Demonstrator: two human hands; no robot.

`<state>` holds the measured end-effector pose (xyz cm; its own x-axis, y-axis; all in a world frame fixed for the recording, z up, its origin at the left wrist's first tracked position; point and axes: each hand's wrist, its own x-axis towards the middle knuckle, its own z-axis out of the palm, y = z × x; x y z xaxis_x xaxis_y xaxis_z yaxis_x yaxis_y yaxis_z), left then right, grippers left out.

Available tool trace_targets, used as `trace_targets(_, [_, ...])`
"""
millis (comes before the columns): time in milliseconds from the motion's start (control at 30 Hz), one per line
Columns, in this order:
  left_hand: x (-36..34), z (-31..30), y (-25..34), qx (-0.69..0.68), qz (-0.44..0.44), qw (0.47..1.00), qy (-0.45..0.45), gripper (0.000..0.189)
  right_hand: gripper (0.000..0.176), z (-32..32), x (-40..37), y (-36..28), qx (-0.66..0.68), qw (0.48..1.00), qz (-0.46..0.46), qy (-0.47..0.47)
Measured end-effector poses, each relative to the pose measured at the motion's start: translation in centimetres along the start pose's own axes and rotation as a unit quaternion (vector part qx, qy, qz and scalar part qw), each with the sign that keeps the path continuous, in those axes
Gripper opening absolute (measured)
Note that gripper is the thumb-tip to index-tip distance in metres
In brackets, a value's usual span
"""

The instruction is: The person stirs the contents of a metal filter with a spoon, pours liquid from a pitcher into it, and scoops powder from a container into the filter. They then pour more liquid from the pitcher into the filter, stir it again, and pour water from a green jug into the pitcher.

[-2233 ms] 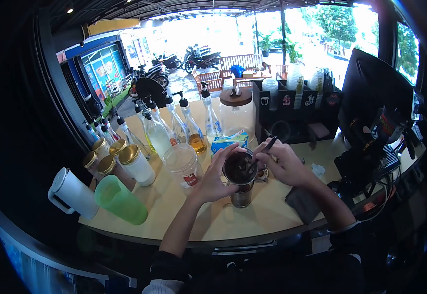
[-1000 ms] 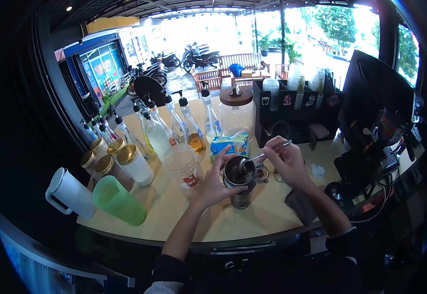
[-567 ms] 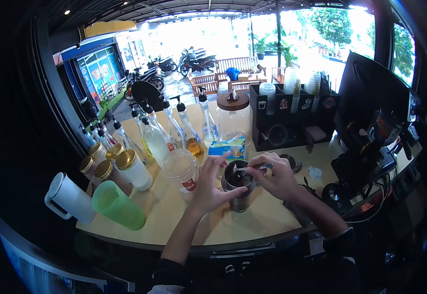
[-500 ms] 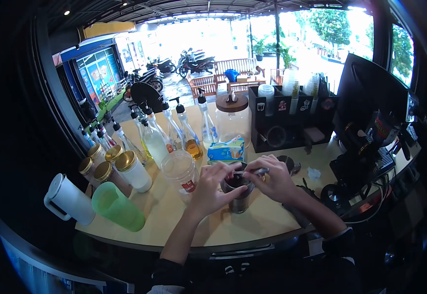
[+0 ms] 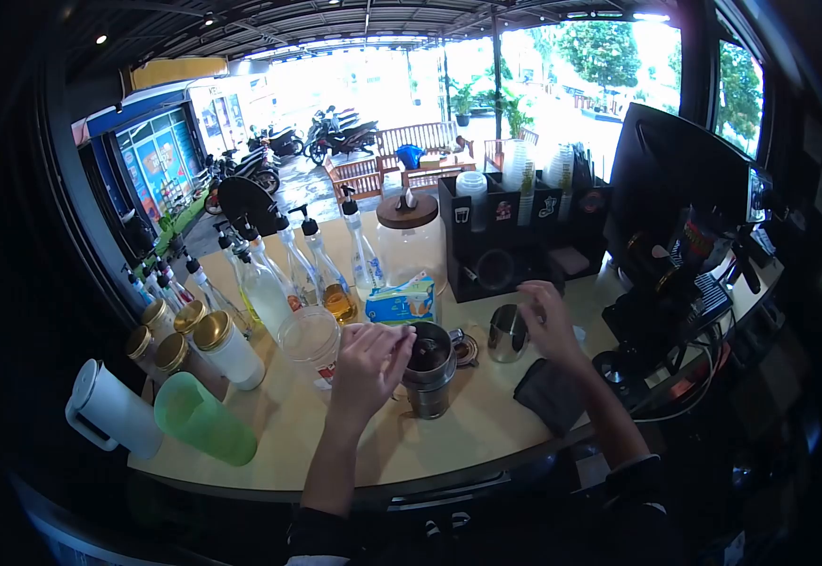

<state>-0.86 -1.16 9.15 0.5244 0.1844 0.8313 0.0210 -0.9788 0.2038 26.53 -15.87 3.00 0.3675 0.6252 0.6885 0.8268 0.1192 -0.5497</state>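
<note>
My left hand (image 5: 369, 370) is beside the rim of a dark metal cup (image 5: 429, 391), its thumb and fingers pinched together; what they hold is too small to make out. Dark contents show inside the cup, which stands upright on the wooden counter (image 5: 288, 453). My right hand (image 5: 553, 325) is raised at the right, fingers curled but apart, with nothing visible in it. Just left of it stands a small glass (image 5: 507, 335). Behind the cup lies a blue and white packet (image 5: 400, 302). A clear plastic cup (image 5: 309, 340) is left of my left hand.
A green tumbler (image 5: 205, 420), a white pitcher (image 5: 114, 410) and gold-lidded jars (image 5: 229, 349) are at the left. Several pump bottles (image 5: 326, 274) line the back, beside a wooden-lidded jar (image 5: 411, 250). A black organizer (image 5: 524, 236) and dark cloth (image 5: 551, 396) are farther right.
My hands were together over the metal cup and are now apart. The right hand has moved right, toward the glass, while the left is at the cup's left rim. The view has shifted.
</note>
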Motion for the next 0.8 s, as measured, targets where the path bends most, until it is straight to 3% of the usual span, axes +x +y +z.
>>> trace_targets(67, [0.0,-0.2,-0.1,0.012,-0.009,1.000,0.015,0.009,0.024,0.2,-1.4,6.0,-0.160,0.982,-0.043,0.087])
trace_targets(100, [-0.1,-0.3,-0.1,0.012,-0.011,1.000,0.012,0.009,0.024,0.0,-1.9,6.3,-0.159,0.983,-0.040,0.086])
trace_targets(133, [-0.1,-0.4,-0.1,0.006,-0.020,1.000,0.021,0.009,0.024,-0.1,-2.5,6.5,-0.039,0.995,0.082,0.037])
trace_targets(167, [-0.2,-0.4,-0.1,0.002,-0.029,0.999,0.031,0.009,0.025,-0.2,-3.0,6.7,0.082,0.976,0.201,-0.012])
trace_targets(367, [-0.5,-0.1,0.0,-0.005,-0.056,0.995,0.080,0.009,0.022,1.6,-5.0,9.9,0.212,0.936,0.280,-0.018])
trace_targets(600, [-0.6,-0.1,0.1,-0.025,-0.123,0.985,0.115,0.010,0.021,2.2,-5.7,9.1,0.279,0.940,0.197,0.022])
trace_targets(800, [-0.7,-0.2,-0.4,-0.017,-0.092,0.989,0.111,0.012,0.021,0.1,-1.8,3.9,0.206,0.961,0.179,0.040])
